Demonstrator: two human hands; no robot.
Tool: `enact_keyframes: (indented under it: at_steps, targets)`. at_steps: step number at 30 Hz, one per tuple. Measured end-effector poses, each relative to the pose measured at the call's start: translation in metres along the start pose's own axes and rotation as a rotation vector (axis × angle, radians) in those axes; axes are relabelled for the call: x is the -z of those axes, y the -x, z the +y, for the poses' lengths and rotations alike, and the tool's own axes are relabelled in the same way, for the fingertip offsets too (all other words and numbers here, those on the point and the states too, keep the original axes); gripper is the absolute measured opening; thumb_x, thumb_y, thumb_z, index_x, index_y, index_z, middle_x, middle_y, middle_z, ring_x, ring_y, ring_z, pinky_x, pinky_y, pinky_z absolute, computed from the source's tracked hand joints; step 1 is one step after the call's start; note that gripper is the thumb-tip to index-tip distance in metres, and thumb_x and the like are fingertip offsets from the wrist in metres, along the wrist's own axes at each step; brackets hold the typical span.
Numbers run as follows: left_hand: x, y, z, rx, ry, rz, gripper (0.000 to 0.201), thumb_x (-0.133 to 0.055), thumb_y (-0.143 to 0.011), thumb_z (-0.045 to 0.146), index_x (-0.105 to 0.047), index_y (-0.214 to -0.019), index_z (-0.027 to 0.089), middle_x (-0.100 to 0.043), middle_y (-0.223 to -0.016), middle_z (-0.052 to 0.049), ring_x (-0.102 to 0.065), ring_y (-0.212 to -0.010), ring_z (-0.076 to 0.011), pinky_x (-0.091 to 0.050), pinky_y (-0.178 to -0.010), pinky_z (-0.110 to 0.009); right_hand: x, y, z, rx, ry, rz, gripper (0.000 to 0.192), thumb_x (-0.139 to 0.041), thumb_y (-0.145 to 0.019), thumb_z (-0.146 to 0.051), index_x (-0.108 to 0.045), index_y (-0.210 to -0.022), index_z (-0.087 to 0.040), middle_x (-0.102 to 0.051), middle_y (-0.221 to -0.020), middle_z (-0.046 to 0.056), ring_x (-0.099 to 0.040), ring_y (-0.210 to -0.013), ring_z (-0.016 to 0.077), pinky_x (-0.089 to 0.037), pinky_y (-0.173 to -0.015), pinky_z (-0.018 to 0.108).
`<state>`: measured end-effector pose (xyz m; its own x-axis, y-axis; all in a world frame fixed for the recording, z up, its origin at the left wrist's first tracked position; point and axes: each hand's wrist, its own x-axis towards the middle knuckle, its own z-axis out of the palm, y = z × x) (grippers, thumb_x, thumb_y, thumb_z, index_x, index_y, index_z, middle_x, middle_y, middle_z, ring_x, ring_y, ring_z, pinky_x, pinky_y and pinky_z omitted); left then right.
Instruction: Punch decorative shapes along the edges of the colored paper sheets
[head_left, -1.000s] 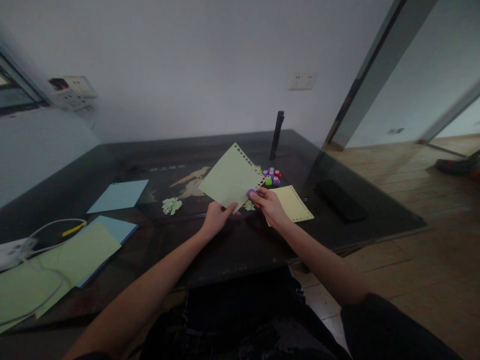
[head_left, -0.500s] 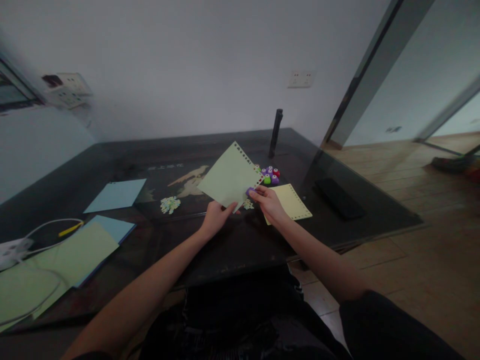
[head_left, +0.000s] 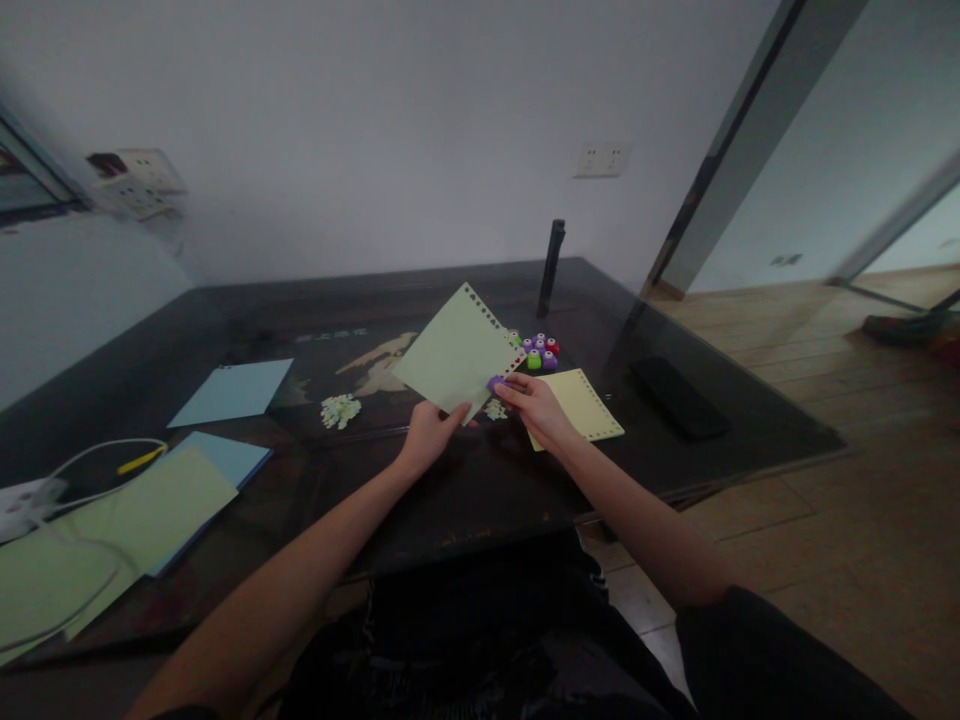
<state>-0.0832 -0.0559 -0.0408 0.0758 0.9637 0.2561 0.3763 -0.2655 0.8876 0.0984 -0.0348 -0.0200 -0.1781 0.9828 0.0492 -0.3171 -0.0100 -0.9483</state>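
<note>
Table (head_left: 465,500), dark and glossy, lies under both hands and carries everything. Green sheets (head_left: 112,530) lie far off to the left of the grip, near edge, over a blue sheet (head_left: 232,455); a white cable (head_left: 90,470) runs across them. Another blue sheet (head_left: 231,391) lies flat further back on that side. Black flat object (head_left: 679,397) sits well to the right of the grip.

Green paper (head_left: 457,353) is held up off the table, tilted as a diamond, a row of punched holes along its upper right edge. Left hand (head_left: 429,435) pinches the paper's lower corner, thumb on the front face. Right hand (head_left: 536,408) is closed on a small purple punch (head_left: 496,383), which meets the paper's right edge at the end of the hole row. Whether the paper sits inside the punch slot, cannot tell.

Yellow paper (head_left: 581,405) lies flat just right of and partly under the right hand, holes along its edges. Black upright post (head_left: 551,268) stands behind the grip. Cluster of small punches (head_left: 540,352), purple, green, red, sits just behind the right hand. Paper scraps (head_left: 340,409) lie left of the left hand; a smaller pile (head_left: 495,410) lies between the two hands.
</note>
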Motion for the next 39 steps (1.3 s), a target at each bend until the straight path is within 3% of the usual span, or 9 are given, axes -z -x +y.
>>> enact_keyframes:
  at_steps: [10, 16, 21, 27, 32, 39]
  targets:
    - [0.003, -0.002, 0.005, 0.053, 0.029, 0.033, 0.033, -0.058, -0.078, 0.038, -0.071, -0.083, 0.008, -0.073, -0.068, -0.009, -0.067, -0.062, -0.0209, -0.050, -0.060, -0.027, 0.008, -0.002, 0.003, -0.035, 0.127, -0.053, 0.037, -0.077, -0.063, -0.044, -0.070, -0.087, -0.018, -0.070, -0.084, 0.005, -0.056, -0.065, 0.0121, -0.036, -0.055, 0.024]
    - [0.009, -0.005, 0.006, 0.062, 0.102, 0.058, 0.035, -0.058, -0.079, 0.040, -0.071, -0.086, 0.008, -0.074, -0.076, -0.011, -0.067, -0.063, -0.0205, -0.050, -0.058, -0.026, 0.013, -0.003, 0.000, -0.034, 0.236, -0.062, 0.038, -0.067, -0.072, -0.053, -0.066, -0.085, -0.018, -0.070, -0.077, 0.006, -0.055, -0.059, 0.0122, -0.035, -0.050, 0.024]
    - [0.012, -0.006, 0.003, 0.067, 0.106, 0.072, 0.036, -0.058, -0.079, 0.040, -0.070, -0.086, 0.007, -0.074, -0.075, -0.012, -0.067, -0.063, -0.0207, -0.049, -0.057, -0.026, 0.015, -0.004, -0.001, 0.055, 0.426, -0.029, 0.039, -0.057, -0.078, -0.058, -0.061, -0.080, -0.020, -0.068, -0.071, 0.003, -0.055, -0.056, 0.0136, -0.034, -0.048, 0.026]
    - [0.011, -0.006, 0.006, 0.065, 0.135, 0.069, 0.037, -0.057, -0.079, 0.040, -0.071, -0.086, 0.007, -0.073, -0.076, -0.013, -0.068, -0.063, -0.0211, -0.051, -0.059, -0.028, 0.016, -0.002, 0.000, 0.206, 0.609, -0.004, 0.036, -0.052, -0.082, -0.057, -0.059, -0.081, -0.022, -0.064, -0.067, 0.000, -0.054, -0.056, 0.0136, -0.038, -0.057, 0.028]
    - [0.011, -0.006, 0.006, 0.057, 0.131, 0.059, 0.036, -0.057, -0.079, 0.039, -0.071, -0.086, 0.006, -0.074, -0.078, -0.013, -0.067, -0.063, -0.0208, -0.050, -0.058, -0.028, 0.015, -0.003, -0.001, 0.063, 0.452, -0.076, 0.044, -0.047, -0.082, -0.064, -0.055, -0.077, -0.021, -0.067, -0.067, 0.002, -0.053, -0.053, 0.0130, -0.033, -0.048, 0.025]
    - [0.011, -0.005, 0.007, 0.065, 0.122, 0.044, 0.038, -0.056, -0.079, 0.040, -0.071, -0.086, 0.006, -0.074, -0.079, -0.012, -0.067, -0.063, -0.0193, -0.050, -0.059, -0.026, 0.015, -0.002, -0.008, -0.210, 0.172, -0.091, 0.052, -0.038, -0.089, -0.060, -0.062, -0.074, -0.015, -0.067, -0.065, 0.006, -0.053, -0.048, 0.0095, -0.031, -0.043, 0.021]
